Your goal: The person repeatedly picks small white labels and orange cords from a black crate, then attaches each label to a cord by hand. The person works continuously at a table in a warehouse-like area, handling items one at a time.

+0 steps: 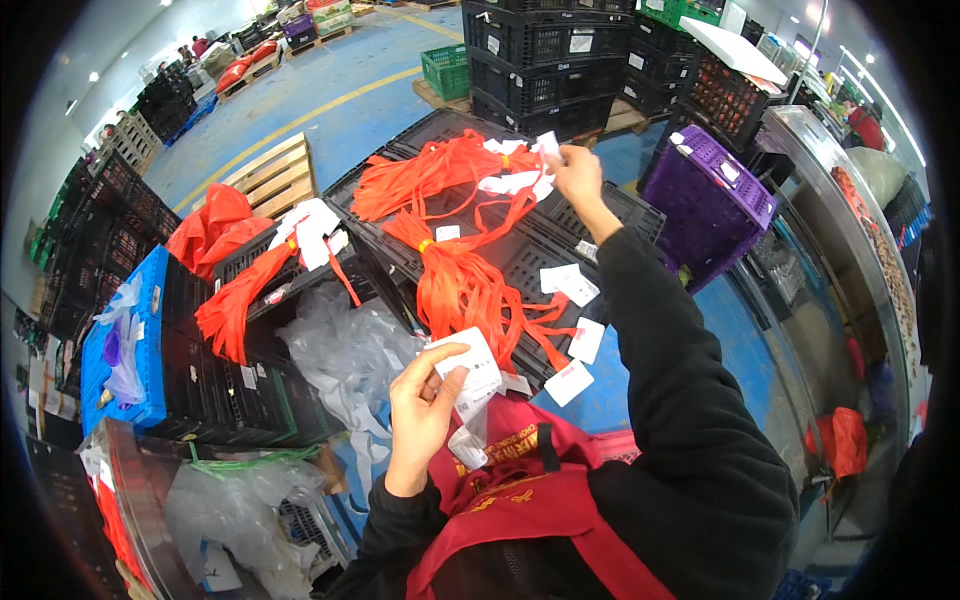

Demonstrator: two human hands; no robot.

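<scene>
Plastic film (pixel 338 335) between orange bundles (pixel 452 285)

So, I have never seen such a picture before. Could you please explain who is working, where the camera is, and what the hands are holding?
There is no robot here: a person works with two bare hands. The single picture comes from a wide fisheye camera worn on the head, looking down, so edges bend and the person's forearms come from below.

Bundles of orange-red strips with white tags lie across black crates. Another tagged bundle lies to the left, near crumpled clear plastic.

The left hand holds white labels close to the body. The right hand reaches forward, its fingers at a white tag by the farther bundle; how firmly they grip is unclear.
</scene>
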